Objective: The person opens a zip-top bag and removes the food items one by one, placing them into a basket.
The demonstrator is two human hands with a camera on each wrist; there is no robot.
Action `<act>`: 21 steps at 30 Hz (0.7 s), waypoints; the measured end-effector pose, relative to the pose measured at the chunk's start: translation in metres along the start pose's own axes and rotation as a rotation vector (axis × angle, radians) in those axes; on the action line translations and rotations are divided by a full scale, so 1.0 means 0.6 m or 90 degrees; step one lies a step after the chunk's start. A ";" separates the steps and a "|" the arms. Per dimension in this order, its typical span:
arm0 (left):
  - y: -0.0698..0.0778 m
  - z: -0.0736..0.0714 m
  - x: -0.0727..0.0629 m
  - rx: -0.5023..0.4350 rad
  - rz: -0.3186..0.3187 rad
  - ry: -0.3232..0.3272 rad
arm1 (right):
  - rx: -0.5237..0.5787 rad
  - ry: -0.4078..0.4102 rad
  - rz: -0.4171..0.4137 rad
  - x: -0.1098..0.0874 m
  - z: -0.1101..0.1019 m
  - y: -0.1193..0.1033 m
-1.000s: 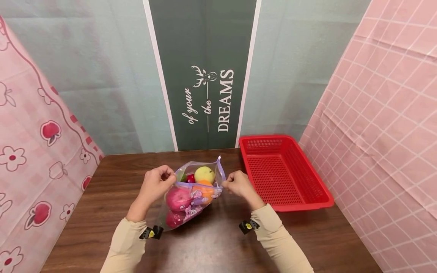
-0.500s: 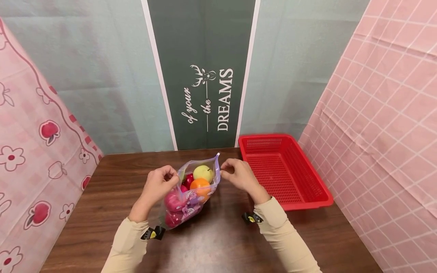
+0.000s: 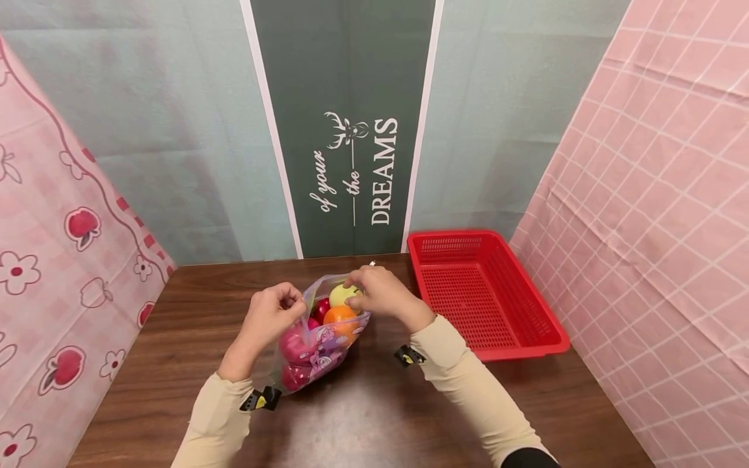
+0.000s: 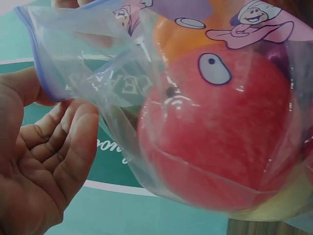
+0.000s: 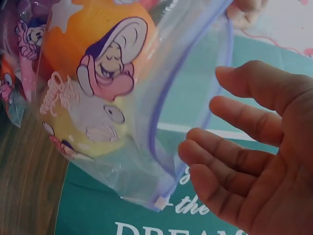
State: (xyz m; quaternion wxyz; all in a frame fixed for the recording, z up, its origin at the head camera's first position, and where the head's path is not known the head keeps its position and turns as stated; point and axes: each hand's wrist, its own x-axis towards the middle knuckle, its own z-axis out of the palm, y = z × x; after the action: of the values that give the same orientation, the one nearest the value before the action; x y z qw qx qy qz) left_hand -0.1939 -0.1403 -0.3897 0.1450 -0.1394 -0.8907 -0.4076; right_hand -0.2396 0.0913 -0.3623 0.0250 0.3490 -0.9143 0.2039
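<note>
A clear zip bag [image 3: 325, 357] with purple edging and cartoon prints stands on the table, its mouth spread. Inside lie an orange [image 3: 339, 316], a yellow-green round fruit [image 3: 339, 296], a small dark red fruit [image 3: 322, 307] and larger pinkish-red fruits [image 3: 296, 344]. My left hand [image 3: 273, 313] pinches the left edge of the mouth between thumb and fingers. Over the right side of the opening is my right hand [image 3: 383, 294], fingers parted and bent towards the yellow-green fruit. The right wrist view shows those fingers [image 5: 239, 110] holding nothing, beside the purple rim. A white slider [image 5: 160, 202] sits at the bag's corner.
A red plastic basket [image 3: 541, 305] with perforated walls stands at the right rear of the wooden table [image 3: 374, 416]. Fabric sheets hang behind and on both sides. Each wrist carries a small black camera [image 3: 260, 398].
My right hand has let go of the bag's right edge, drawn away, then moved left over the mouth. The left hand keeps its pinch while the bag's opening has turned slightly.
</note>
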 end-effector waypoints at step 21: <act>0.015 -0.004 0.008 0.018 -0.047 -0.032 | -0.053 -0.216 0.004 0.044 0.034 -0.040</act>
State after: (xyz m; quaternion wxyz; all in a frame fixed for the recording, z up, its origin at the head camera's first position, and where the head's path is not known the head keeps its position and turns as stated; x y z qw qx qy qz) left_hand -0.1947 -0.1362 -0.3804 0.1094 -0.1150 -0.9042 -0.3965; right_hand -0.2422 0.0507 -0.3673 -0.1157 0.3740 -0.9142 0.1044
